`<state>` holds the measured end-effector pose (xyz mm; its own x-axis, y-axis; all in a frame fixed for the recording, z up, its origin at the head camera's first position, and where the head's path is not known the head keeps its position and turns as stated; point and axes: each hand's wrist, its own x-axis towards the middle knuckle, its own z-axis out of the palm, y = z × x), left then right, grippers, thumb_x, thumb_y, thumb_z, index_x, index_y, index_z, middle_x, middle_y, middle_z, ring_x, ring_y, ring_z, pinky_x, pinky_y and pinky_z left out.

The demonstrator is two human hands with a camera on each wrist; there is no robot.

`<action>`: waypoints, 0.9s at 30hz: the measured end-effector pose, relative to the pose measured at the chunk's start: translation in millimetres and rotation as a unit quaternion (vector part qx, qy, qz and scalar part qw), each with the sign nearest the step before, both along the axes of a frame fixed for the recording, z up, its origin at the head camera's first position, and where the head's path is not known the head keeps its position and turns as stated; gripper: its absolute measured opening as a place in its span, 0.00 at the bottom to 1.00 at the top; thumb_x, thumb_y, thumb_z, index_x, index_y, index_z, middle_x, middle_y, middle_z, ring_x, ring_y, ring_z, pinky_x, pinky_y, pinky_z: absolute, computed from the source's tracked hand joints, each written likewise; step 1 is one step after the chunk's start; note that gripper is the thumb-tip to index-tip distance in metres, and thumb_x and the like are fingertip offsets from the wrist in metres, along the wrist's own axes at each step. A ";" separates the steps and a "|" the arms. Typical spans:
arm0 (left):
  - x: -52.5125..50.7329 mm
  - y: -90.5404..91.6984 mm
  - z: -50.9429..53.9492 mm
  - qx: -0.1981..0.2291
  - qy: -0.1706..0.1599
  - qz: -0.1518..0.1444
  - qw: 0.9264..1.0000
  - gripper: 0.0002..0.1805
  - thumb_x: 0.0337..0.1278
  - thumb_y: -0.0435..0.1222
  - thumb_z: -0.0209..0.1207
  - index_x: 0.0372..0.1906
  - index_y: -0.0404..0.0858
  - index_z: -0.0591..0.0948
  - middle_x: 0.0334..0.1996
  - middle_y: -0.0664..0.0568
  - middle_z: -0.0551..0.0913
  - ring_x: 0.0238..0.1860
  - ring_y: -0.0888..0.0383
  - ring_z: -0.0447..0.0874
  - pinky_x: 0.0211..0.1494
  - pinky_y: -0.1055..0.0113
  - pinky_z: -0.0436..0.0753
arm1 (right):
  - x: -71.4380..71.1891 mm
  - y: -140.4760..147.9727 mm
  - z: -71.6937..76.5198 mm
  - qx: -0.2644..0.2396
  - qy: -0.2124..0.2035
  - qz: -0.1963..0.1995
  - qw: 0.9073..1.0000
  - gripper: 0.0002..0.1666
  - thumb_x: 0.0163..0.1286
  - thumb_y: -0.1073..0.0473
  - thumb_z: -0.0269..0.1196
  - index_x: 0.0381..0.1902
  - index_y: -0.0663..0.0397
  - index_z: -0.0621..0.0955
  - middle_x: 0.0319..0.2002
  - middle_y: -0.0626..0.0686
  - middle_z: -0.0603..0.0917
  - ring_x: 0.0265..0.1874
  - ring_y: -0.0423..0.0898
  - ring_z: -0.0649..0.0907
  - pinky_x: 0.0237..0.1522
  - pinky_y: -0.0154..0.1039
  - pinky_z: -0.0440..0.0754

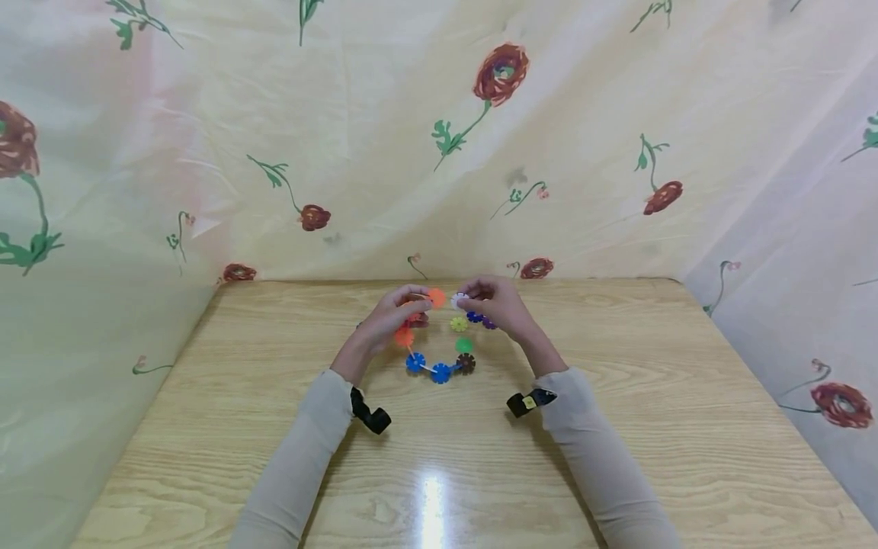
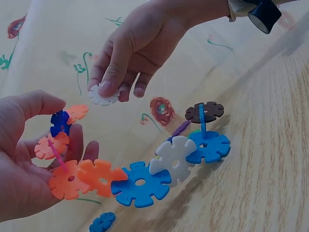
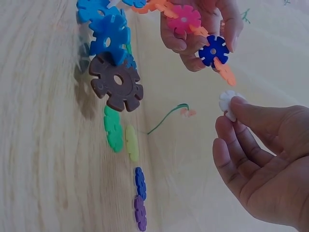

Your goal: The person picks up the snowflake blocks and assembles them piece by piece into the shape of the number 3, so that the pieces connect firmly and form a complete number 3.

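Notched plastic discs form a linked chain. The left hand [image 1: 395, 311] pinches a dark blue disc [image 2: 60, 123] near the chain's end, where an orange disc [image 2: 77, 113] sticks out. Between finger and thumb the right hand [image 2: 140, 46] pinches a white disc [image 2: 104, 94], apart from that orange one by a small gap. From the left hand the chain runs through orange discs [image 2: 67, 180], a blue disc [image 2: 141, 184] and another white disc [image 2: 177, 162] to a brown disc [image 3: 117, 81].
On the wooden table [image 1: 439, 442], beyond the brown disc, lie a green disc [image 1: 464, 345], a yellow disc [image 1: 459, 324], a dark blue disc [image 3: 140, 183] and a purple disc [image 3: 140, 213]. A flowered cloth [image 1: 384, 137] hangs behind the table.
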<state>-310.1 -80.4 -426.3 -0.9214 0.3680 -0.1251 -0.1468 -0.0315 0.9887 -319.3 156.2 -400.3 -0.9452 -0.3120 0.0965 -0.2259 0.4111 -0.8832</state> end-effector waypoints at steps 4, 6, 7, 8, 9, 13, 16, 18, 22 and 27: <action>-0.1 -0.5 -0.1 0.001 0.002 -0.002 1.000 0.19 0.74 0.38 0.57 0.63 0.35 0.75 0.48 0.51 0.78 0.52 0.39 0.80 0.66 0.48 0.81 | -0.3 -1.1 -1.4 -0.009 0.009 -0.002 1.000 0.10 0.69 0.62 0.69 0.45 0.62 0.85 0.39 0.58 0.86 0.35 0.46 0.83 0.44 0.52 0.87; 0.3 -0.6 0.6 0.003 0.001 -0.003 1.000 0.19 0.74 0.38 0.57 0.63 0.35 0.76 0.48 0.51 0.78 0.53 0.39 0.80 0.66 0.48 0.81 | -0.5 -1.6 -2.0 -0.015 0.014 -0.001 1.000 0.10 0.69 0.62 0.69 0.44 0.62 0.85 0.39 0.59 0.86 0.35 0.47 0.83 0.45 0.55 0.87; 0.6 -0.6 0.9 0.004 0.000 -0.004 1.000 0.19 0.74 0.38 0.57 0.63 0.35 0.76 0.48 0.51 0.78 0.53 0.39 0.80 0.67 0.48 0.81 | -0.6 -1.9 -2.2 -0.017 0.017 -0.002 1.000 0.10 0.69 0.62 0.69 0.44 0.62 0.85 0.40 0.60 0.87 0.35 0.47 0.83 0.45 0.56 0.87; 0.8 -0.7 1.3 0.004 -0.001 -0.004 1.000 0.19 0.74 0.38 0.57 0.62 0.35 0.76 0.48 0.51 0.79 0.53 0.39 0.80 0.67 0.47 0.80 | -0.6 -2.0 -2.4 -0.018 0.020 -0.003 1.000 0.10 0.69 0.61 0.69 0.44 0.62 0.85 0.40 0.60 0.87 0.35 0.47 0.83 0.45 0.56 0.87; 1.0 -0.7 1.5 0.005 -0.001 -0.005 1.000 0.19 0.74 0.38 0.57 0.63 0.34 0.76 0.48 0.51 0.79 0.53 0.39 0.80 0.67 0.47 0.80 | -0.3 -2.1 -2.3 -0.020 0.022 -0.003 1.000 0.10 0.70 0.61 0.69 0.44 0.62 0.85 0.40 0.60 0.87 0.36 0.48 0.83 0.46 0.57 0.86; 1.2 -0.9 1.9 0.005 -0.005 -0.008 1.000 0.19 0.74 0.38 0.58 0.63 0.35 0.76 0.49 0.50 0.80 0.54 0.38 0.80 0.68 0.46 0.79 | -0.1 -2.2 -2.1 -0.022 0.030 -0.013 0.999 0.11 0.70 0.58 0.69 0.44 0.61 0.85 0.42 0.60 0.87 0.37 0.47 0.83 0.46 0.55 0.87; 0.9 -1.1 1.7 0.001 -0.004 -0.011 1.000 0.19 0.73 0.38 0.58 0.63 0.35 0.77 0.54 0.44 0.80 0.55 0.38 0.79 0.69 0.45 0.78 | -0.7 -2.7 -1.8 -0.027 0.033 -0.015 0.999 0.12 0.71 0.59 0.68 0.45 0.63 0.85 0.43 0.62 0.87 0.38 0.47 0.83 0.46 0.51 0.87; 0.5 -1.4 1.8 -0.002 -0.003 -0.013 1.000 0.19 0.73 0.39 0.59 0.63 0.36 0.77 0.56 0.40 0.79 0.56 0.37 0.78 0.69 0.44 0.78 | -1.3 -3.1 -2.2 -0.032 0.034 -0.014 0.999 0.12 0.71 0.60 0.68 0.46 0.65 0.85 0.44 0.63 0.87 0.39 0.48 0.83 0.45 0.45 0.86; -1.2 -2.0 1.7 -0.007 -0.006 -0.012 1.000 0.18 0.73 0.39 0.59 0.62 0.37 0.79 0.54 0.44 0.81 0.57 0.36 0.77 0.69 0.42 0.77 | -1.2 -4.0 -1.7 -0.045 0.042 -0.009 0.998 0.11 0.70 0.63 0.68 0.45 0.66 0.86 0.44 0.65 0.87 0.40 0.49 0.84 0.43 0.34 0.85; 0.5 -3.7 2.1 -0.026 -0.011 -0.011 1.000 0.19 0.71 0.40 0.61 0.61 0.37 0.80 0.52 0.41 0.81 0.51 0.40 0.80 0.64 0.46 0.80 | -0.4 -5.3 -5.8 -0.057 0.054 -0.002 0.997 0.08 0.68 0.62 0.70 0.40 0.62 0.87 0.41 0.61 0.88 0.37 0.46 0.86 0.40 0.31 0.85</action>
